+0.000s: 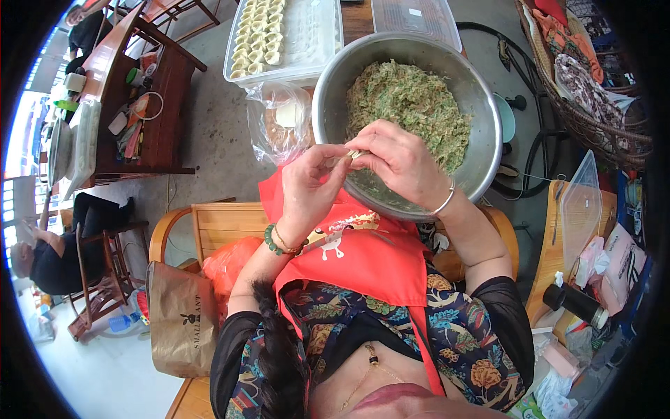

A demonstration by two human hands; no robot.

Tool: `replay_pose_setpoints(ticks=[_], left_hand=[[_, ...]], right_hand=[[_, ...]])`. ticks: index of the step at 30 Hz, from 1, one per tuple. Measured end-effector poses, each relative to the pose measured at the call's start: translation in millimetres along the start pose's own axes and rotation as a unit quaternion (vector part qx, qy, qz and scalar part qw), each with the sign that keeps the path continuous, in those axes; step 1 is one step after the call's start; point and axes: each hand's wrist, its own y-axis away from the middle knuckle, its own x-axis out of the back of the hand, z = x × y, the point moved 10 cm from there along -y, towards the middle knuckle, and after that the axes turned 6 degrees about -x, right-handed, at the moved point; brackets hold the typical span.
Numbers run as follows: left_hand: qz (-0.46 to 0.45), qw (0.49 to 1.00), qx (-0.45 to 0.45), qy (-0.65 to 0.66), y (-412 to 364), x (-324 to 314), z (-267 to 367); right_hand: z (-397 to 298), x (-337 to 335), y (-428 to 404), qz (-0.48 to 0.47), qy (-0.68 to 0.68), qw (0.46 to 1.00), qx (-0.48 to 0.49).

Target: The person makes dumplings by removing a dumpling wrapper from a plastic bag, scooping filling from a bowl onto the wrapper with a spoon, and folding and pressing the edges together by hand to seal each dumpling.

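My left hand (316, 175) and my right hand (395, 162) meet over the near left rim of a large steel bowl (327, 112). Between their fingertips they pinch a small pale dumpling (356, 154), mostly hidden by the fingers. A mound of green, shredded filling (408, 107) lies in the bowl. Left of the bowl, an open clear plastic bag (256, 123) holds pale square wrappers (287, 115). Behind the bag, rows of folded dumplings (257, 39) fill the left part of a translucent plastic tray (309, 76).
A second translucent container (419, 23) stands behind the bowl. A wicker basket (565, 110) with cloths is at the right. A wooden desk (167, 115) stands at the left, and a seated person (63, 256) is below it. A brown paper bag (180, 319) rests on the bench beside me.
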Motion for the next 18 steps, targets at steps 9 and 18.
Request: replay_pose_setpoints(ticks=[9, 18], left_hand=[[0.017, 0.981, 0.073, 0.178, -3, -4, -1], [0.020, 0.994, 0.059, 0.091, 2, 2, -1]], right_hand=[[-4, 11, 4, 0.023, 0.010, 1.000, 0.017], [-14, 8, 2, 0.002, -0.003, 1.000, 0.020]])
